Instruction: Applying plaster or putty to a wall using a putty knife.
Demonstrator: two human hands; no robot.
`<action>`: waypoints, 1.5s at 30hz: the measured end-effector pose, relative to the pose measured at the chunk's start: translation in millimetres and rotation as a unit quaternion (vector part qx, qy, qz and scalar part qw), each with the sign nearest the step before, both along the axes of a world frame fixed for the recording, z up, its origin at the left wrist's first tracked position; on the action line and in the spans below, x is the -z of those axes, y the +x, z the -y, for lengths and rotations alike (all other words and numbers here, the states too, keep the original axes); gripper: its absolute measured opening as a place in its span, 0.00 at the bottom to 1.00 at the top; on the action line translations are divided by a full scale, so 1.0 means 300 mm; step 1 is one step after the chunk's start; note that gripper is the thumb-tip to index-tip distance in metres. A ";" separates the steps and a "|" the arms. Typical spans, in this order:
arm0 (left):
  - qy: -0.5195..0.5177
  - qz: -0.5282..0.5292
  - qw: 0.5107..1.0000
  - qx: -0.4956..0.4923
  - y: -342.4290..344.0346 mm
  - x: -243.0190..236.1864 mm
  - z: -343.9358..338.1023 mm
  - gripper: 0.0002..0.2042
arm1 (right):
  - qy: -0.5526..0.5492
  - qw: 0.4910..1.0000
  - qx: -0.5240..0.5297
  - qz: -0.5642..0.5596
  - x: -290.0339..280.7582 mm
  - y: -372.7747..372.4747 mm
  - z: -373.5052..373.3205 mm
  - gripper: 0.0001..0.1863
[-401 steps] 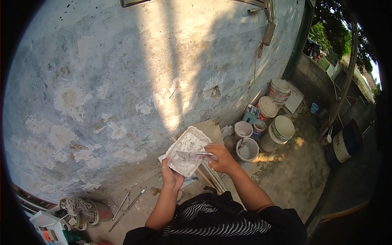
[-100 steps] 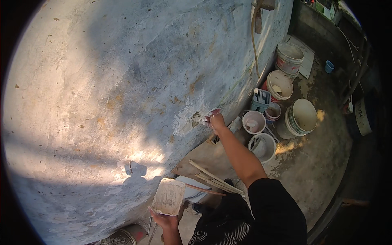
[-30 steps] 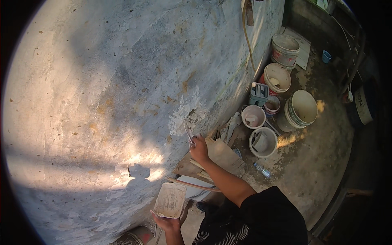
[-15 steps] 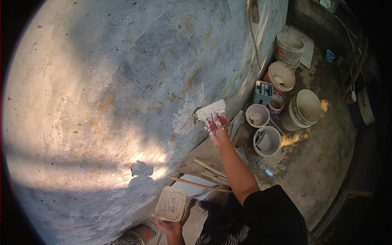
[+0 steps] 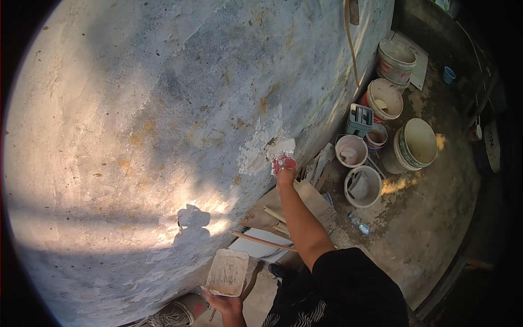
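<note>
My right hand (image 5: 285, 175) reaches out to the wall, its fingers wrapped around a red-handled putty knife (image 5: 285, 146). White paste covers the wide blade and smears the handle and fingers. The blade lies against the grey, stained wall (image 5: 163, 136), beside a fresh, uneven white patch (image 5: 256, 148). Low and near me, my left hand (image 5: 225, 306) supports a square, shallow mortar board (image 5: 227, 271) from below. Dried and pale paste coats that board; most of the fingers are hidden beneath it.
Several paint buckets (image 5: 415, 143) stand on the concrete floor to the right, along with a clear plastic bottle (image 5: 359, 224). Boards (image 5: 308, 201) and wooden sticks (image 5: 264, 240) lie at the wall's foot. Another bucket (image 5: 193, 306) sits by the wall near my left hand. A hose (image 5: 350, 43) hangs at the far wall.
My right hand with the putty knife has moved a little left and nearer along the wall. The white patch shows larger beside the blade. My left hand keeps holding the board.
</note>
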State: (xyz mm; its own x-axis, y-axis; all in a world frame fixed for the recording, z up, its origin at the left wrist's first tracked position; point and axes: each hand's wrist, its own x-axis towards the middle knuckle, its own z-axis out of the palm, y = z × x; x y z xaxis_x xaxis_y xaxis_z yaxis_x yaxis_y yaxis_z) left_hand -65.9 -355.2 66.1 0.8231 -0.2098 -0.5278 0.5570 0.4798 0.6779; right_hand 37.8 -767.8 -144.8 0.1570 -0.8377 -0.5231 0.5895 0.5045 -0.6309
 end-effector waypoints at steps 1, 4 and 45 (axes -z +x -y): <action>-0.002 0.000 1.000 0.008 0.001 -0.012 0.002 0.38 | 0.006 1.000 -0.006 0.002 -0.011 0.008 -0.012 0.13; -0.003 -0.002 1.000 0.011 -0.010 -0.057 0.031 0.38 | 0.075 0.996 -0.048 -0.025 -0.048 0.018 -0.058 0.12; -0.043 0.004 0.996 0.074 0.059 -0.053 0.083 0.37 | -0.364 0.803 -0.283 -0.376 -0.409 -0.079 -0.416 0.11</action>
State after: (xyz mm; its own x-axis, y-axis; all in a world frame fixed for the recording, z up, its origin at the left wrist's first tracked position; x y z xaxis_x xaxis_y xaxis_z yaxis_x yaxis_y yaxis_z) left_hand -48.2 -380.1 81.9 0.7841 -0.3735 -0.4956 0.6203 0.4492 0.6430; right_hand 14.2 -643.1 -22.2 0.4901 -0.8701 -0.0522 -0.2915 -0.1072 -0.9505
